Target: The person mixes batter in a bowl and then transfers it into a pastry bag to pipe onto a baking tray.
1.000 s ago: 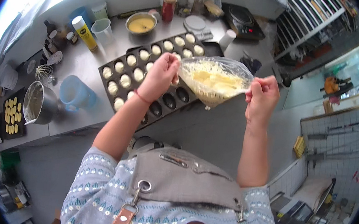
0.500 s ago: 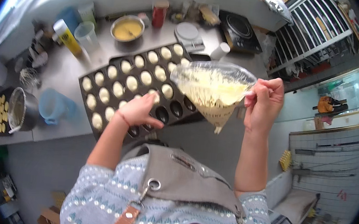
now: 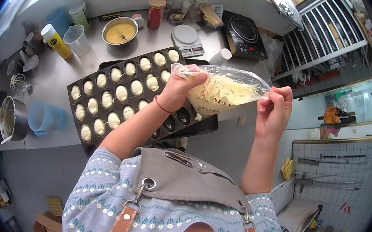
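Bag (image 3: 227,92): right of centre, slung between both hands, mouth stretched sideways, tip downward; clear crinkled film, creamy filling.
Left hand (image 3: 181,88): grip clenched on its left edge.
Right hand (image 3: 275,108): grip pinching its right corner.
Tray (image 3: 156,70): centre-left, dark, oval cups, pale mounds.
Bench (image 3: 59,82): smooth, metallic.

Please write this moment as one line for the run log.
left hand: grips piping bag at left; right hand: pinches it at right; bag: pale filling inside; dark mould tray: many filled cups, some empty cups
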`<state>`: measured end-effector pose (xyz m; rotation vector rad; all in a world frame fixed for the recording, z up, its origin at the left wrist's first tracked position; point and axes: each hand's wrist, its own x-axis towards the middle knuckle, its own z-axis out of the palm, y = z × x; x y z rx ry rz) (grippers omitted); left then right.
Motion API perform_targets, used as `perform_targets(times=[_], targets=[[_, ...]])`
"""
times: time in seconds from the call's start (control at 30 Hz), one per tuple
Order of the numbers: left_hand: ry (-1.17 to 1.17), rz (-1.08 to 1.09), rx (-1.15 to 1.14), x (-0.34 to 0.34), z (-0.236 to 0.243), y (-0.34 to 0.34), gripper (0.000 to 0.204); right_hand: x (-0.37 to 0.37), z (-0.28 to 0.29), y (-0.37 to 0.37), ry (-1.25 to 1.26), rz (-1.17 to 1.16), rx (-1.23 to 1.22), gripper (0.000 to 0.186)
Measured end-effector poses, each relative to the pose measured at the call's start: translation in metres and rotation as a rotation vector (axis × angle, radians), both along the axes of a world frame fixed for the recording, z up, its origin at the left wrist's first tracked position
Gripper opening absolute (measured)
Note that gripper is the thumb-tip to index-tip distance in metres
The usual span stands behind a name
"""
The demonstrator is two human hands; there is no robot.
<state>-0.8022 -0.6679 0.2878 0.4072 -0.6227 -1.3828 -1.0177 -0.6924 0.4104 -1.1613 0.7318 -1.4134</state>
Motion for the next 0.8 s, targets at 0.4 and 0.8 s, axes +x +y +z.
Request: perform_targets(times=[0.4,0.8], targets=[[-0.257,0.410,0.030,-0.048,0.077,-0.029,0.021,-0.009,-0.026,-0.085,0.151,0.446,-0.087,0.022],[-0.822,0.369,0.126,-0.023,0.059,-0.016,0.061,0.034,-0.026,-0.096,0.007,0.575,0.038,0.020]])
